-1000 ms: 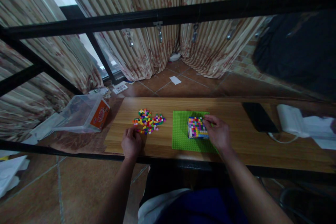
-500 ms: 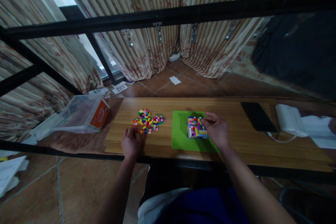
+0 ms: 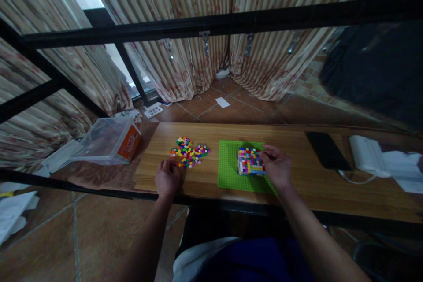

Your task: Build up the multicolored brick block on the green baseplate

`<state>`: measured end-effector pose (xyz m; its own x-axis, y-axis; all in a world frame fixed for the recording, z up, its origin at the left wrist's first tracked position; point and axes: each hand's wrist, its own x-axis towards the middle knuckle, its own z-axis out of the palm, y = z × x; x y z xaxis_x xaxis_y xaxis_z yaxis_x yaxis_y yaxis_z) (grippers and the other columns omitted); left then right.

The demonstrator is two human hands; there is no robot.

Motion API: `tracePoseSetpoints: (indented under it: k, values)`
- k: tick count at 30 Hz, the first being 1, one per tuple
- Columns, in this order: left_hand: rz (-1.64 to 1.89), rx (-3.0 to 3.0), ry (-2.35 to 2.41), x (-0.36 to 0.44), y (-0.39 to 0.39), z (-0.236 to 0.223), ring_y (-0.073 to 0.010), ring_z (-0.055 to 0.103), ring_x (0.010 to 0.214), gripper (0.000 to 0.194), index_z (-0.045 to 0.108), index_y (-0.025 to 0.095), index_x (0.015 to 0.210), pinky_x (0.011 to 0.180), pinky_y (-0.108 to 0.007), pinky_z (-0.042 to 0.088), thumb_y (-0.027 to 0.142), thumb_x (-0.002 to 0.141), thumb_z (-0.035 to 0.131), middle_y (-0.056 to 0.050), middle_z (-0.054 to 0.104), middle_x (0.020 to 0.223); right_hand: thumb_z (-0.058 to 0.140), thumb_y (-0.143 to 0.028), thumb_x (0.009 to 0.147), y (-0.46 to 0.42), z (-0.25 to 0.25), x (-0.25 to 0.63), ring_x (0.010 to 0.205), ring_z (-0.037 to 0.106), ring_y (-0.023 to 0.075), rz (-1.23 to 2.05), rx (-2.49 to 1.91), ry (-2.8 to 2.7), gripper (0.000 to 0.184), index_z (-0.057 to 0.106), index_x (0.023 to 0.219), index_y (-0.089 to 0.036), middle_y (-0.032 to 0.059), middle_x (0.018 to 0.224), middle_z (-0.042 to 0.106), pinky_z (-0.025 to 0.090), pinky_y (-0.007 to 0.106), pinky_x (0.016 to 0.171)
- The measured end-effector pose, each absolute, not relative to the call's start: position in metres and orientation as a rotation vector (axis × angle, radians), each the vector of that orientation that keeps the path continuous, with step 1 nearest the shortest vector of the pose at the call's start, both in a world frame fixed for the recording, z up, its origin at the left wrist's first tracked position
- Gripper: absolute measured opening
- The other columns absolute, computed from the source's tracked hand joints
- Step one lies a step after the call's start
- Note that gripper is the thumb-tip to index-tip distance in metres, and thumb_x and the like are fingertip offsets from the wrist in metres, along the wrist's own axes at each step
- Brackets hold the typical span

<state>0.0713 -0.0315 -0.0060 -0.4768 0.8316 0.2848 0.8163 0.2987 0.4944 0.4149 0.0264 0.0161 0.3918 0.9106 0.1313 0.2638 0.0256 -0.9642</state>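
A block of many-coloured toy bricks point(image 3: 250, 161) stands on a green studded baseplate point(image 3: 227, 176). At the right edge of that block is my right hand point(image 3: 278, 166), its thumb and fingers pinched together; what they hold, if anything, is too small to make out. Loose small bricks point(image 3: 190, 153) lie in a heap on the wooden board, left of the baseplate. My left hand point(image 3: 167, 178) rests at the near left side of the heap with its fingers curled closed, and whatever may be in them is hidden.
A clear plastic box with an orange label point(image 3: 130, 141) sits left of the wooden board point(image 3: 205, 130). On the right lie a black phone point(image 3: 327, 150) and a white power bank point(image 3: 368, 155) with a cable. A black metal bar point(image 3: 224, 25) crosses beyond the board.
The whole view has shifted slightly. My right hand stays pinched by the right edge of the brick block, with only small finger movements. My left hand keeps its place beside the heap.
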Motion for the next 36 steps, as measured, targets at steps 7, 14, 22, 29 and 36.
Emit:
tracePoseSetpoints:
  k: [7,14,22,29,36]
  values:
    - [0.938,1.605,2.501,0.074,-0.033,-0.006,-0.0202,0.067,0.092,0.025,0.069,0.019,0.106,0.077,-0.028,0.049,0.016,0.089,0.05,-0.007,0.069,0.103,0.067,-0.043,0.08,0.007,0.043,0.396,0.08,0.071,0.022,0.548,-1.41,-1.172,0.03,0.072,0.097,-0.019,0.0087,0.09,0.076,0.056,0.038,0.077]
    - [0.922,1.562,2.492,0.075,-0.033,-0.007,-0.0212,0.067,0.097,0.026,0.068,0.019,0.107,0.083,-0.029,0.05,0.014,0.089,0.05,-0.008,0.069,0.104,0.053,-0.033,0.091,-0.023,0.037,0.325,0.085,0.069,0.0205,0.751,-1.199,-1.781,0.022,0.073,0.095,-0.024,0.0058,0.093,0.075,0.054,0.035,0.08]
    - [0.943,1.531,2.471,0.077,-0.033,-0.008,-0.0211,0.067,0.098,0.024,0.069,0.02,0.105,0.085,-0.03,0.05,0.014,0.089,0.051,-0.008,0.069,0.104,0.05,-0.02,0.091,-0.001,0.005,0.266,0.089,0.065,0.0214,0.641,-1.296,-2.068,0.023,0.071,0.1,-0.024,0.006,0.099,0.071,0.05,0.034,0.082]
    - [0.936,1.545,2.477,0.076,-0.033,-0.007,-0.0212,0.067,0.095,0.024,0.069,0.02,0.104,0.082,-0.03,0.05,0.013,0.089,0.051,-0.008,0.069,0.104,0.053,-0.022,0.092,0.012,0.004,0.248,0.089,0.063,0.0223,0.609,-1.41,-2.129,0.017,0.071,0.09,-0.024,0.0086,0.102,0.068,0.046,0.032,0.075]
    - [0.936,1.549,2.497,0.072,-0.032,-0.01,-0.0211,0.067,0.093,0.022,0.069,0.02,0.101,0.078,-0.029,0.049,0.015,0.089,0.051,-0.007,0.068,0.101,0.053,-0.02,0.09,-0.002,0.012,0.261,0.076,0.066,0.0175,0.702,-1.333,-2.048,0.016,0.067,0.082,-0.024,0.0028,0.085,0.071,0.049,0.028,0.071]
